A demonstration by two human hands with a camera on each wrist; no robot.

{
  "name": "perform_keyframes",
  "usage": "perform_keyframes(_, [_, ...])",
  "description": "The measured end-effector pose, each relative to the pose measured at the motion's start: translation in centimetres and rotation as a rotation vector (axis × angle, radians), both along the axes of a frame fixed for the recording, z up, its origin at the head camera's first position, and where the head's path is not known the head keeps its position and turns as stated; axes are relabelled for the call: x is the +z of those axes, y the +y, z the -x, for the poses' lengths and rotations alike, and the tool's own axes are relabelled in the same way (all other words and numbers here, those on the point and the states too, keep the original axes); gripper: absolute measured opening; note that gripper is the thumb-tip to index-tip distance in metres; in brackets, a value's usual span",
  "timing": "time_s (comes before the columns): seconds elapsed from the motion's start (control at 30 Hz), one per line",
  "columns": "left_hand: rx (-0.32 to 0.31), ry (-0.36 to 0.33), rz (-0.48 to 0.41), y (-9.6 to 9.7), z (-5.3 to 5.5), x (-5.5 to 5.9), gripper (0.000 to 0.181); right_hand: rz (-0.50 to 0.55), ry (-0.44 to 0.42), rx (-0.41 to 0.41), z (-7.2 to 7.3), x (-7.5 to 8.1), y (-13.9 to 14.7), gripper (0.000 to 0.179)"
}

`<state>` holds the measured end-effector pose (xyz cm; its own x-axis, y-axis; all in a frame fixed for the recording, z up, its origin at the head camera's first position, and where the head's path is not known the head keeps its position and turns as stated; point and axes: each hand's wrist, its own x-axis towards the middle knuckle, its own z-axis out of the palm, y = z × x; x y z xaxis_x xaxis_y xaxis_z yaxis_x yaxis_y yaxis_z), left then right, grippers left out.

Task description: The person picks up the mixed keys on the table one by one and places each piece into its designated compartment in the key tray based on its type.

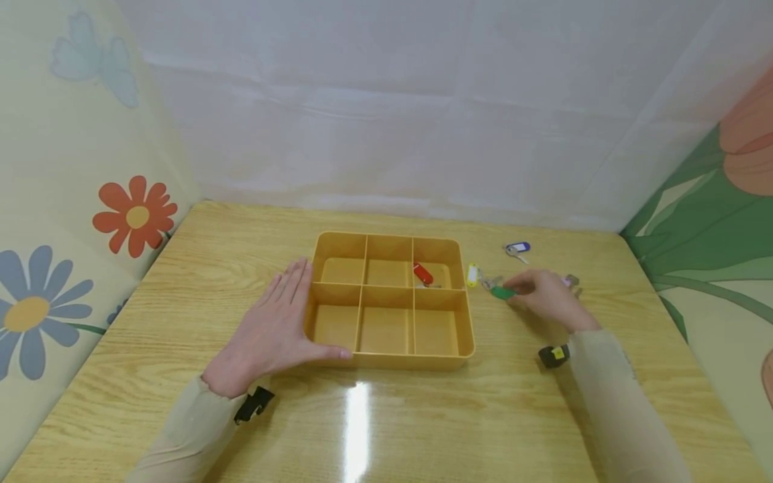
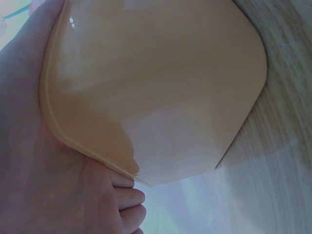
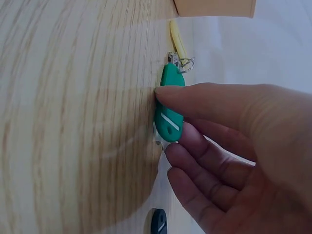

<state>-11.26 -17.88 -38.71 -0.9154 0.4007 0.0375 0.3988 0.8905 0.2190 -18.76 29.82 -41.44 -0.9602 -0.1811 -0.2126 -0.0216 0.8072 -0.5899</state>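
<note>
Green tag [image 3: 168, 113]: since it looks light and hard, pinch its flat sides.
Right hand [image 1: 548, 298]: pinches it, ring [image 3: 185, 68] just ahead.
Left hand [image 1: 276, 330]: fingers straight, touching tray [image 1: 410, 363].

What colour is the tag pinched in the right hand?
The tag is green with a white stripe, clearest in the right wrist view.

The right hand [image 1: 546, 298] partly hides the green tag [image 1: 502, 292] and a small pink thing [image 1: 568, 282], unclear in detail. In the wrist views, picture edges cut off the box [image 2: 170, 73] and a dark tag [image 3: 159, 222].
</note>
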Motion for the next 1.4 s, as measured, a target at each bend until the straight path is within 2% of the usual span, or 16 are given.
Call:
perform_keyframes(0.67, [0.002,0.007,-0.007,0.01,0.03,0.05,0.15,-0.036,0.03,-0.006,0.06,-0.12,0.07,0.026])
perform_keyframes(1.4, [0.002,-0.004,-0.006,0.01,-0.07,-0.02,0.149,0.011,0.066,-0.055,-0.06,-0.14,0.01,0.028])
